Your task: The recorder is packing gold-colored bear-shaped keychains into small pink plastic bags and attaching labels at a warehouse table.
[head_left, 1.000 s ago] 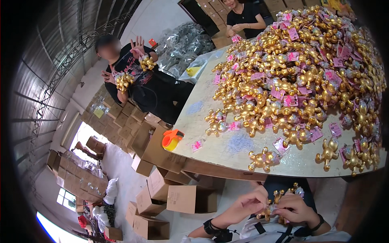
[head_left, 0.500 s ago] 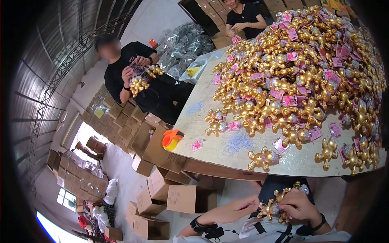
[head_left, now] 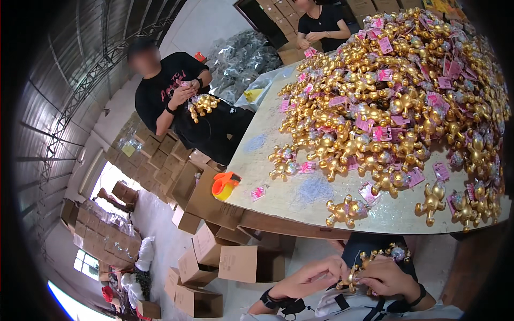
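"Gold figures [head_left: 350,278] are hanging together in my right hand [head_left: 392,275], low before my body, on my side of the counter [head_left: 267,206]. This hand is clasping them firmly."

"And what is your left hand [head_left: 325,272] doing?"

"Its fingertips are pressing together, just beside the figures. Whether they are pinching something small, I cannot tell."

"How far are you coming with it?"

"By my judgement, only a small part is being handled: these few are sitting in my grip, while a big heap [head_left: 396,123] of similar ones, with pink cards among them, is covering much of the counter. So the larger part, I think, is waiting there. Some are lying near the edge closest to me, for example one figure [head_left: 347,210]."

"Who is around you?"

"One co-worker in black [head_left: 176,101] is standing at the left side, holding a small bunch [head_left: 203,107] of gold figures. Another person [head_left: 324,27] is working behind the heap."

"Is something standing in the way?"

"Nothing is blocking my hands, as far as I am seeing. Pale loose strands [head_left: 316,190] are lying before the heap; a single card [head_left: 258,193] and an orange tape dispenser [head_left: 225,186] are resting toward the left. Empty-looking cartons [head_left: 235,262] are crowding the floor on my left, and I am supposing they could be hindering my feet."
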`<state>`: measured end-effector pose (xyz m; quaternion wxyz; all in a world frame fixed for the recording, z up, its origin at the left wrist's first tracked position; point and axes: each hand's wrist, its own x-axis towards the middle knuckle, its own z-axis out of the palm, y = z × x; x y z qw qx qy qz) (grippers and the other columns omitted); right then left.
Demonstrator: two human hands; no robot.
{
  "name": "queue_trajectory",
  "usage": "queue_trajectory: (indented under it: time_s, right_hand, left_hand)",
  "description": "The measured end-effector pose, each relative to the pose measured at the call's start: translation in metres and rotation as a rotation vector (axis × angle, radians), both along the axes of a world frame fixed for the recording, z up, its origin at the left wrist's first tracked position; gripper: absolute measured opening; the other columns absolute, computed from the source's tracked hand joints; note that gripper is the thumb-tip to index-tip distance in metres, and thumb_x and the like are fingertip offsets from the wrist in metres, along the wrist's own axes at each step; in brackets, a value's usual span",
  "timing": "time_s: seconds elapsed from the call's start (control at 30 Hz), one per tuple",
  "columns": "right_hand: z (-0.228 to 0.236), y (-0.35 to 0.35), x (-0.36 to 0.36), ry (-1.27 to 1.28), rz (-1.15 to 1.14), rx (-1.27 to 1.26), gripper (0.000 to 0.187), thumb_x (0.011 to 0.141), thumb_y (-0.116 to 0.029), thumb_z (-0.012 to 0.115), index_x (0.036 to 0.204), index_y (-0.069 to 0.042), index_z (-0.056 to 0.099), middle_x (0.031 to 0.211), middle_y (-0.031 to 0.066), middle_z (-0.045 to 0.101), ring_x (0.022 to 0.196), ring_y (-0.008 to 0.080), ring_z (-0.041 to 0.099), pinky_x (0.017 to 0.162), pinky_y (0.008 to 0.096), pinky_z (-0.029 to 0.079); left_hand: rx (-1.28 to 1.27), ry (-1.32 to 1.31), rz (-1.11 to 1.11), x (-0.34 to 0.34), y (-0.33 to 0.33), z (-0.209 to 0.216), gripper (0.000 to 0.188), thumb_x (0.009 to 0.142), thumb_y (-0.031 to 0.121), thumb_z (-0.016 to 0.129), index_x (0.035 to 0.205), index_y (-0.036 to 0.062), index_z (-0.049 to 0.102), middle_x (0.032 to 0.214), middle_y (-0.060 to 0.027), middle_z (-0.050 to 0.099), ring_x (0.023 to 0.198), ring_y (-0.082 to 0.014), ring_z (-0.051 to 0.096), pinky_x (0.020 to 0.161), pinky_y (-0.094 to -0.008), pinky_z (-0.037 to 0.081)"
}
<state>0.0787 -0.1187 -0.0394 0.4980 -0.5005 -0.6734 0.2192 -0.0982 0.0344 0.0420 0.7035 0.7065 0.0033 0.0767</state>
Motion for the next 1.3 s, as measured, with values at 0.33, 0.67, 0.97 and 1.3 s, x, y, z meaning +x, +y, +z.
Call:
queue_trajectory:
  time_s: [0.33, 0.67, 0.97, 1.3]
  right_hand:
    - [-0.001, -0.003, 0.016, 0.072, -0.025, -0.072, 0.012, 0.085, -0.018, 0.063, 0.09, -0.009, 0.069, 0.074, 0.0045, 0.063, 0.066, 0.0216, 0.057, 0.064, 0.0321, 0.042]
    - [0.003, 0.011, -0.005, 0.278, 0.155, 0.042, 0.011, 0.086, -0.012, 0.062, 0.092, -0.005, 0.068, 0.08, 0.0057, 0.067, 0.071, 0.0224, 0.059, 0.067, 0.0325, 0.044]
    - [-0.002, 0.009, 0.002, 0.375, 0.261, -0.003, 0.014, 0.087, -0.011, 0.058, 0.096, -0.004, 0.066, 0.085, 0.0068, 0.066, 0.077, 0.0224, 0.059, 0.073, 0.0332, 0.042]
    - [0.022, -0.01, 0.018, 0.586, -0.132, 0.098, 0.037, 0.09, -0.012, 0.047, 0.125, 0.003, 0.045, 0.108, 0.0142, 0.055, 0.103, 0.0233, 0.053, 0.095, 0.037, 0.037]
  left_hand:
    - [0.381, 0.309, -0.087, -0.007, 0.022, 0.026, 0.004, 0.092, 0.006, 0.053, 0.09, 0.0043, 0.051, 0.074, -0.0022, 0.049, 0.056, -0.0098, 0.039, 0.051, -0.0261, 0.029]
    - [-0.735, -0.092, -0.076, 0.009, -0.014, 0.012, 0.01, 0.093, 0.01, 0.05, 0.086, 0.0045, 0.047, 0.063, 0.0003, 0.037, 0.056, -0.0097, 0.033, 0.05, -0.0215, 0.03]
    - [-1.011, -0.668, -0.093, 0.015, -0.025, 0.041, 0.017, 0.091, 0.009, 0.048, 0.079, -0.001, 0.044, 0.064, -0.0029, 0.04, 0.062, -0.0114, 0.039, 0.051, -0.0217, 0.038]
    - [-0.614, -0.789, 0.135, 0.043, 0.071, 0.195, 0.015, 0.092, 0.005, 0.046, 0.081, 0.0037, 0.036, 0.073, -0.0029, 0.035, 0.066, -0.0088, 0.037, 0.059, -0.0212, 0.038]
